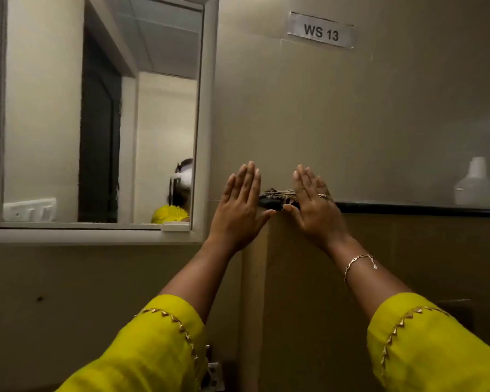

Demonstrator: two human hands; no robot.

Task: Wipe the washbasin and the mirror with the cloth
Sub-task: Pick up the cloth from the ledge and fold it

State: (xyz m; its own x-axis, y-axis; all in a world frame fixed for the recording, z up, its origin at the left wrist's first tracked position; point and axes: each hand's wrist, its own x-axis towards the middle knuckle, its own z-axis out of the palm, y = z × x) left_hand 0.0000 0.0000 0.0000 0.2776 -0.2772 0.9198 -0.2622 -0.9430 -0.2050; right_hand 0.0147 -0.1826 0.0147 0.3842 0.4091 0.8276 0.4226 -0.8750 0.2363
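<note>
A framed mirror (96, 108) hangs on the wall at the upper left and reflects a doorway and a person in yellow. My left hand (239, 207) and my right hand (316, 206) are both raised flat with fingers straight, side by side just right of the mirror. Neither holds anything. Between them a dark, striped bundle that may be the cloth (277, 197) lies on a black ledge (422, 208). My right thumb is close to it. The washbasin is out of view.
A white plastic bottle (475, 183) stands on the ledge at the far right. A "WS 13" label (320, 31) is stuck high on the wall. A vertical wooden post (255, 292) runs down below my hands. Metal fittings (214, 372) show at the bottom.
</note>
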